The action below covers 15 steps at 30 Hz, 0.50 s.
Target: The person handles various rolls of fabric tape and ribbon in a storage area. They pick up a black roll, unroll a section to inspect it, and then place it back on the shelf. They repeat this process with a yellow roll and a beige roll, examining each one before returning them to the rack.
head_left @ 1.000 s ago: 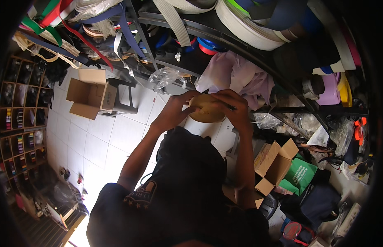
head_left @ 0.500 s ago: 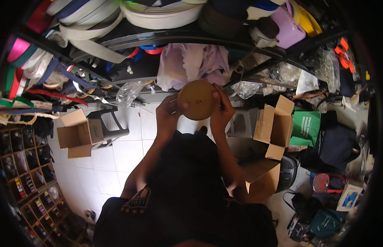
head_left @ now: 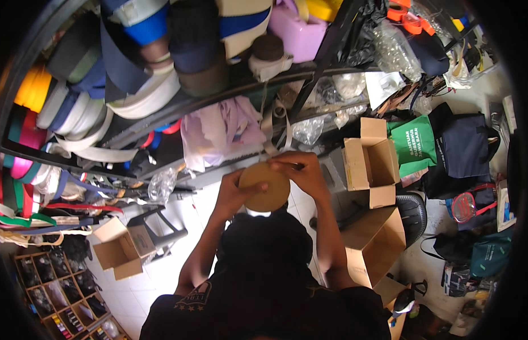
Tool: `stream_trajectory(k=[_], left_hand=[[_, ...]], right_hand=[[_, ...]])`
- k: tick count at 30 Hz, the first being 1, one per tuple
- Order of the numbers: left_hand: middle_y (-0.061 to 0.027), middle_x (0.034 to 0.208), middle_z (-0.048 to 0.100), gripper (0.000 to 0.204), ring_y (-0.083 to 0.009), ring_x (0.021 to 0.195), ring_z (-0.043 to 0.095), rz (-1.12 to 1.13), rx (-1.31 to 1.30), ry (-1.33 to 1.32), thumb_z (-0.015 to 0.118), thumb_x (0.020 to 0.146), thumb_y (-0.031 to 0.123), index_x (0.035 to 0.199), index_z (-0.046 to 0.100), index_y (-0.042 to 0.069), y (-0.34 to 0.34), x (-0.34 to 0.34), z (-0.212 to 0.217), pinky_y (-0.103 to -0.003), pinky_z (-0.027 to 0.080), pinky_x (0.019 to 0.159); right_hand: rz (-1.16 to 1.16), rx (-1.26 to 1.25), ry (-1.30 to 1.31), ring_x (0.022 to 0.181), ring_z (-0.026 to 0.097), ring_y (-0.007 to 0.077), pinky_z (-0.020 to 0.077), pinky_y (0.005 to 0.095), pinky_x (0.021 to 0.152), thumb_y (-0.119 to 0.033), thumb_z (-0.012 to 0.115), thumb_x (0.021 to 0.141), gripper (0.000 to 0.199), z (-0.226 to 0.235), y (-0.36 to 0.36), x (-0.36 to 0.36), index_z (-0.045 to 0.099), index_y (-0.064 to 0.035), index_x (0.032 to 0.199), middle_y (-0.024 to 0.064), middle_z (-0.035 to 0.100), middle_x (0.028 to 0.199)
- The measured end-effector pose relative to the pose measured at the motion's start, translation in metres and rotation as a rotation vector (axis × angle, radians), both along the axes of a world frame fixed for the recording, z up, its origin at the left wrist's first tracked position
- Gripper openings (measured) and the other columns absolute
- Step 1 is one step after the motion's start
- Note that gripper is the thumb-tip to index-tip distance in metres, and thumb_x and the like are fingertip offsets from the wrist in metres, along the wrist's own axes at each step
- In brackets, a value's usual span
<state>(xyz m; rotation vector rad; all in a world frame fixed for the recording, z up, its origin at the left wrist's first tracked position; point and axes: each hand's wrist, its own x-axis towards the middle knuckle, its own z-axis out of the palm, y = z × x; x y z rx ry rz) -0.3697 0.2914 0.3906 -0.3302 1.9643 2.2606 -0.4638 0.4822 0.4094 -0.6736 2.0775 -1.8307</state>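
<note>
A round, flat, mustard-brown disc (head_left: 269, 198) is held up in front of my body; whether it is a tightly wound roll or a solid piece I cannot tell. My left hand (head_left: 235, 192) grips it from the left, with the thumb lying across its face and the fingers behind. At the disc's upper right rim, my right hand (head_left: 302, 170) is closed, thumb and fingertips pinched together against the edge. Just beyond the disc, crumpled pale lilac fabric (head_left: 223, 131) hangs from the shelf.
A dark shelf ahead carries rolls of webbing (head_left: 144, 93) and a lilac plastic container (head_left: 301, 37). Open cardboard boxes stand at the left (head_left: 117, 249) and right (head_left: 383, 161), the right one beside a green bag (head_left: 412, 146). A compartmented wooden rack (head_left: 62, 294) stands lower left.
The view has swung to the right and tilted. My right hand has shifted from the disc's right side to its upper rim, fingers now pinched. The left hand keeps its hold.
</note>
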Motion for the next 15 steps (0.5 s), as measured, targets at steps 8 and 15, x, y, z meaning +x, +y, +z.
stream_trajectory(k=[8, 15], left_hand=[[-0.0095, 0.094, 0.072, 0.04, -0.0149, 0.084, 0.068, -0.065, 0.013, -0.037, 0.082, 0.077, 0.02, 0.106, 0.068, -0.004, 0.013, -0.007, 0.006, -0.029, 0.053, 0.077], [-0.0112, 0.099, 0.071, 0.043, -0.0161, 0.087, 0.068, 0.214, 0.153, 0.02, 0.08, 0.08, 0.017, 0.114, 0.066, -0.006, 0.031, -0.014, 0.0, -0.03, 0.054, 0.079]], right_hand=[[0.024, 0.159, 0.212, 0.075, 0.068, 0.0176, 0.0512, 0.0278, 0.069, -0.016, 0.078, 0.08, 0.015, 0.007, 0.03, -0.029, 0.078, -0.0082, 0.093, 0.008, 0.074, 0.085], [-0.172, -0.033, 0.13, 0.077, 0.066, 0.015, 0.0505, 0.0273, 0.069, -0.008, 0.074, 0.084, 0.012, -0.004, 0.022, -0.017, 0.076, -0.0027, 0.095, 0.0121, 0.074, 0.088]])
